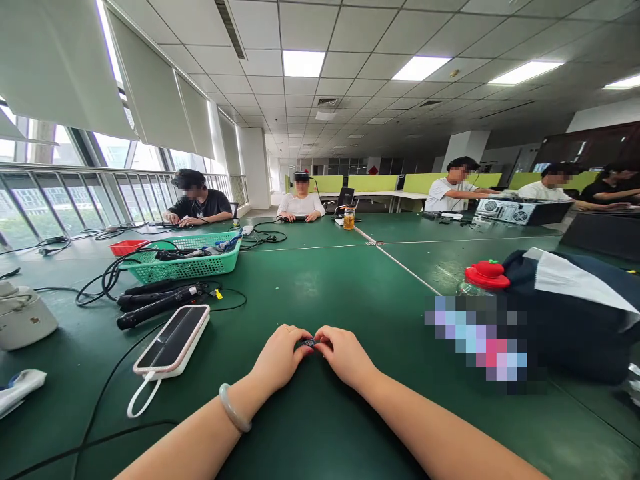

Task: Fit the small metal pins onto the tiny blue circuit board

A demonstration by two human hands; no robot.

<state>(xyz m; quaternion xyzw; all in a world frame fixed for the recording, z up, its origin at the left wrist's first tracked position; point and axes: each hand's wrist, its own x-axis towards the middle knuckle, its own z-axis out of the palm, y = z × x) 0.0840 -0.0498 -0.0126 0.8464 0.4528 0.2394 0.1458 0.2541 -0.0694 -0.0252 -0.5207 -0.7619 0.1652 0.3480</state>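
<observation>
My left hand (280,353) and my right hand (343,351) meet just above the green table (305,427) in front of me. Between their fingertips is a small dark piece (309,343) with lighter specks, perhaps a bit of circuit board; its kind is too small to make out. Thumb and fingers of the left hand pinch it. The right hand's fingers are closed at its other end, and they cover part of it. A pale bangle (234,408) circles my left wrist.
To the left lie a phone (173,340) on a white loop strap, black rod-shaped tools (160,303), cables and a green basket (185,269). A red-lidded jar (485,277) and a dark bag (575,320) stand right. Several people sit around, one by a computer case (515,212).
</observation>
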